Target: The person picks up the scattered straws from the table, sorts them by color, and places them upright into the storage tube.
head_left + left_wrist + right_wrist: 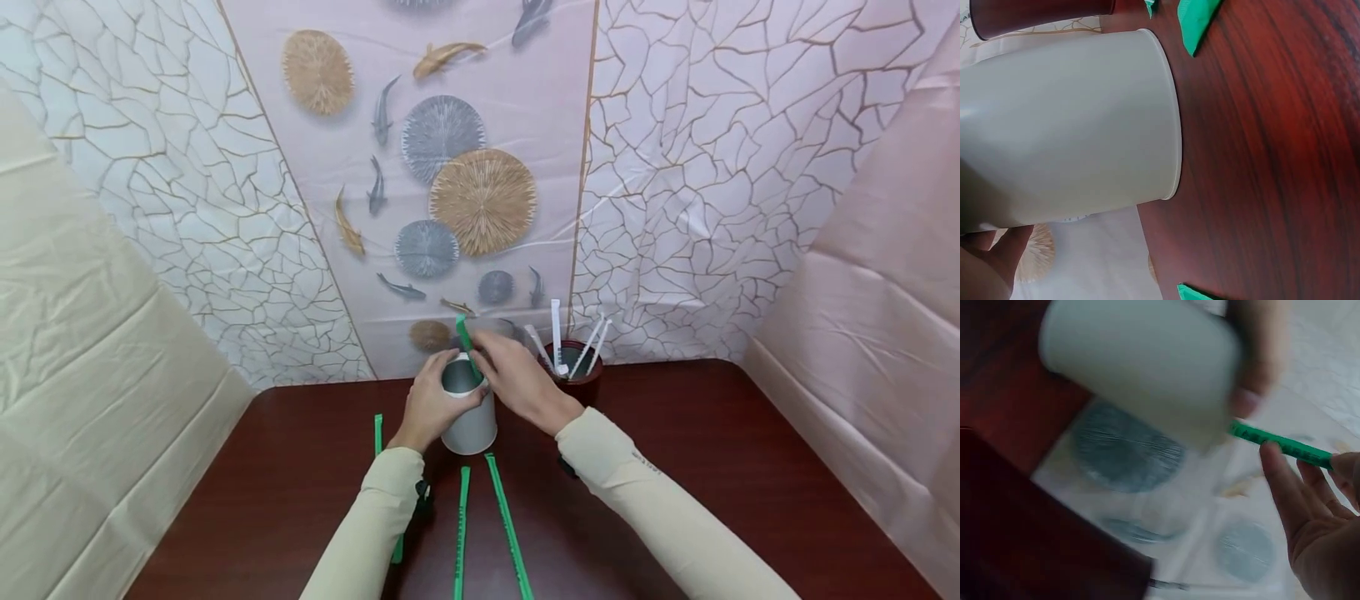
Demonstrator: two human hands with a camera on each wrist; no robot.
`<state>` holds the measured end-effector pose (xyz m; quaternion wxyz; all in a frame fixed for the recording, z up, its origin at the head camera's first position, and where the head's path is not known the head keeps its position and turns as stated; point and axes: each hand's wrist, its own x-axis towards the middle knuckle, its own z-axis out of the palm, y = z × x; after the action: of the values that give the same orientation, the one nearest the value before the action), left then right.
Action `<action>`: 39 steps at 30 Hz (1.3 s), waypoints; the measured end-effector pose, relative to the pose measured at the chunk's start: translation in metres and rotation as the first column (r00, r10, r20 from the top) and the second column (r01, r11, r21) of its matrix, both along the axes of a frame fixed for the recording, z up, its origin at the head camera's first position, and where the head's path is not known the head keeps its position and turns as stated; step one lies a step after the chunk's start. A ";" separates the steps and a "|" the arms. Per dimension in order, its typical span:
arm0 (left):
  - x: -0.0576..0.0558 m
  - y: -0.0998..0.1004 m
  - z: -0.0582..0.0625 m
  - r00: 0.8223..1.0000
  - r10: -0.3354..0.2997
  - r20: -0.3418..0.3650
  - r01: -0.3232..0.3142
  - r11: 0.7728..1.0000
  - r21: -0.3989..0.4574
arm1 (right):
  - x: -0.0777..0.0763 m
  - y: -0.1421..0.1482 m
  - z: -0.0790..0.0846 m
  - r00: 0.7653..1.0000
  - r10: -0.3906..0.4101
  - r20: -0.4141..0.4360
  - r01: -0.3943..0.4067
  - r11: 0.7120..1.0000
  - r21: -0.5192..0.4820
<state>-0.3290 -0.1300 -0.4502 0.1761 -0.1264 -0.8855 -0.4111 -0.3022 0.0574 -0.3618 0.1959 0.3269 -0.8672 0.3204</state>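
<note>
A light grey cylindrical cup [471, 427] stands upright on the table, its mouth facing up. My left hand [435, 402] grips it near the rim, thumb and fingers around its sides. In the left wrist view the grey cup [1085, 125] fills much of the picture, its base at the tabletop. My right hand [521, 375] pinches a green wrapped straw [464, 336] that slants over the mouth, lower end at the opening. The right wrist view shows printing on this green straw [1282, 447], held between fingertips and thumb.
Close on the right stands a dark red cup [588, 390] with several white wrapped straws [556, 329]. Green straws lie on the table: one [462, 533] and another [508, 529] in front, a third [378, 433] partly behind the left forearm. A patterned cloth [480, 275] hangs behind.
</note>
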 end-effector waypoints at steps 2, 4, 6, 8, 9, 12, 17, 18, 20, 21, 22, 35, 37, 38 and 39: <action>0.000 0.002 0.000 1.000 -0.007 0.011 0.007 1.000 -0.005 | -0.001 0.002 -0.010 1.000 -0.010 0.018 0.009 0.999 0.044; 0.000 0.003 0.000 1.000 -0.008 0.010 0.008 1.000 -0.013 | -0.001 0.004 -0.016 0.999 -0.018 0.029 0.015 0.995 0.099; -0.001 0.003 0.000 1.000 -0.003 -0.002 0.003 1.000 -0.024 | -0.001 0.007 -0.019 1.000 -0.008 0.031 0.002 0.986 0.166; -0.001 0.002 0.001 1.000 -0.004 -0.025 0.003 0.999 -0.034 | 0.000 0.009 -0.018 0.999 0.016 0.028 -0.022 0.974 0.226; -0.001 0.001 0.001 0.999 -0.009 -0.038 0.008 0.999 -0.034 | 0.002 0.010 -0.016 0.999 0.027 0.031 -0.034 0.969 0.246; -0.001 -0.003 0.002 0.997 -0.026 -0.079 0.023 0.999 -0.037 | 0.009 0.012 -0.009 0.998 0.035 0.052 -0.047 0.968 0.246; -0.001 -0.009 0.003 0.992 -0.023 -0.125 0.019 0.999 -0.032 | 0.030 0.011 -0.003 0.981 -0.060 0.182 0.031 0.986 0.161; -0.001 -0.009 0.003 0.992 -0.021 -0.126 0.017 0.999 -0.035 | 0.035 0.012 -0.005 0.971 -0.082 0.226 0.048 0.987 0.154; -0.001 -0.009 0.002 0.992 -0.024 -0.122 0.019 0.999 -0.039 | 0.048 0.014 -0.014 0.937 -0.118 0.329 0.069 0.985 0.159; -0.001 -0.008 0.002 0.993 -0.027 -0.118 0.022 0.999 -0.041 | 0.054 0.017 -0.021 0.913 -0.130 0.388 0.067 0.983 0.170; -0.001 -0.007 0.001 0.993 -0.029 -0.115 0.024 0.999 -0.042 | 0.061 0.019 -0.029 0.885 -0.136 0.445 0.060 0.982 0.180; -0.001 -0.003 0.000 0.995 -0.027 -0.096 0.022 0.999 -0.045 | 0.119 0.027 -0.111 0.696 -0.110 0.709 0.070 0.994 0.085; -0.001 -0.004 0.000 0.995 -0.017 -0.100 0.013 0.999 -0.040 | 0.118 0.021 -0.111 0.694 -0.119 0.710 0.064 0.992 0.104; -0.001 -0.003 0.000 0.995 -0.016 -0.101 0.012 0.999 -0.039 | 0.117 0.019 -0.111 0.693 -0.135 0.708 0.064 0.990 0.127; 0.000 -0.002 0.000 0.995 -0.015 -0.103 0.011 0.999 -0.039 | 0.117 0.017 -0.110 0.695 -0.151 0.703 0.063 0.987 0.149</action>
<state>-0.3293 -0.1317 -0.4500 0.2163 -0.1566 -0.8821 -0.3881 -0.1847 0.0743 -0.4719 -0.1545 0.1373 -0.9097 0.3603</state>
